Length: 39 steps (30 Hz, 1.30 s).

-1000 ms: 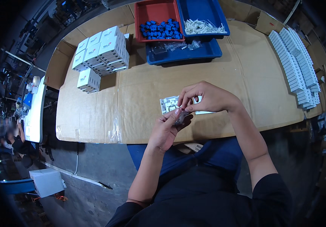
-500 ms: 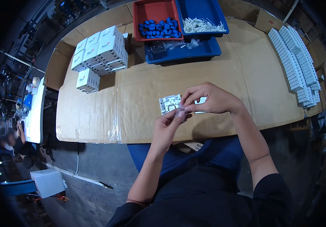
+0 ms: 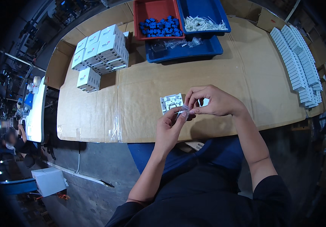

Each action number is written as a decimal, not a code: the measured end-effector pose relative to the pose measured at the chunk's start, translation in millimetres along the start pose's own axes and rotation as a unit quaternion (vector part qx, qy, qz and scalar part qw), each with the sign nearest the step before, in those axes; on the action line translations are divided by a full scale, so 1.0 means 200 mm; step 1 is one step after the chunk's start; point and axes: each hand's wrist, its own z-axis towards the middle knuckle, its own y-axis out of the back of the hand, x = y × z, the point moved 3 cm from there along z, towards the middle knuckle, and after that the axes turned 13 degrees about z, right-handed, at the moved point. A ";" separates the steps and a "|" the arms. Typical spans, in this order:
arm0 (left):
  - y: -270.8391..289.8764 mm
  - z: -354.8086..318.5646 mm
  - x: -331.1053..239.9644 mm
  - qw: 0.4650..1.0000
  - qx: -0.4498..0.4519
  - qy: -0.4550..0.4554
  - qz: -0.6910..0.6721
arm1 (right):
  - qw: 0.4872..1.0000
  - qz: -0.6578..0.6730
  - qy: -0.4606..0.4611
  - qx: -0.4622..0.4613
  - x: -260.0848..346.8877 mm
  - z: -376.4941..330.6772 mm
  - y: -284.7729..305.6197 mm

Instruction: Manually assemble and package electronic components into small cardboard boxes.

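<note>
Since the earlier frame both hands had risen slightly: left hand (image 3: pixel 168 128) and right hand (image 3: pixel 212 101) pinched a small clear bag (image 3: pixel 182 112), just beside the white plate (image 3: pixel 171 103), apparently to open it.

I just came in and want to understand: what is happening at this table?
A person sits at a cardboard-covered table and holds a small clear plastic bag between both hands, the left hand below and the right hand above. A small white plate part lies just beyond the hands. Farther away stand white boxes, a red tray with blue parts, and blue trays.
</note>
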 end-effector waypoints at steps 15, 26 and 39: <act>0.00 0.02 0.03 0.992 -0.085 -0.070 0.057 | 0.969 0.040 -0.027 -0.242 -0.04 -0.07 -0.15; -0.04 0.00 0.06 0.988 -0.106 -0.055 -0.102 | 0.928 0.221 0.054 -0.293 -0.19 -0.12 -0.28; -0.04 0.01 0.07 0.990 -0.103 -0.065 -0.065 | 0.908 0.274 0.041 -0.313 -0.22 -0.11 -0.30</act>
